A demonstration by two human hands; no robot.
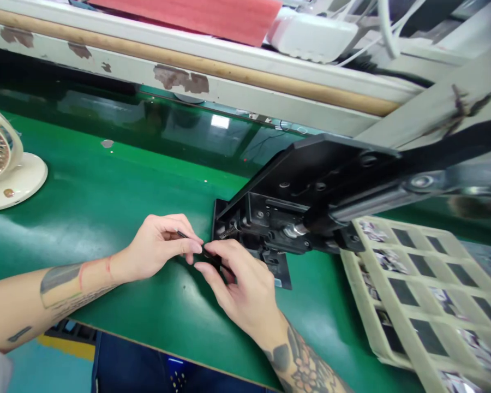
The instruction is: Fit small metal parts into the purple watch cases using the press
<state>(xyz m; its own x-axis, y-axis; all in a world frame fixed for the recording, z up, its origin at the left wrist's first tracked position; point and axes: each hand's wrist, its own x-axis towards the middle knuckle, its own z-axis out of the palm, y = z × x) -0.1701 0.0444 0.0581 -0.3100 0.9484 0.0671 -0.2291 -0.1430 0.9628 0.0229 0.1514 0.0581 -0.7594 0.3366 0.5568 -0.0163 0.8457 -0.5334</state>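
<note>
My left hand (159, 248) and my right hand (233, 284) meet above the green bench mat (106, 202). Between the left thumb and fingers sits a thin black pin (185, 234). Its far end reaches a small black part (208, 255) pinched by my right fingertips, and the fingers hide most of that part. Just beyond both hands stands a black metal fixture (294, 207) with a rail and a small coiled spring (229, 231). My right hand is nearest its flat base plate (281, 270).
A beige compartment tray (358, 303) holding printed pieces lies tilted at the right, partly under the fixture's arm. A cream desk fan (12, 185) stands at the left. A chipped white shelf edge (188, 73) runs along the back.
</note>
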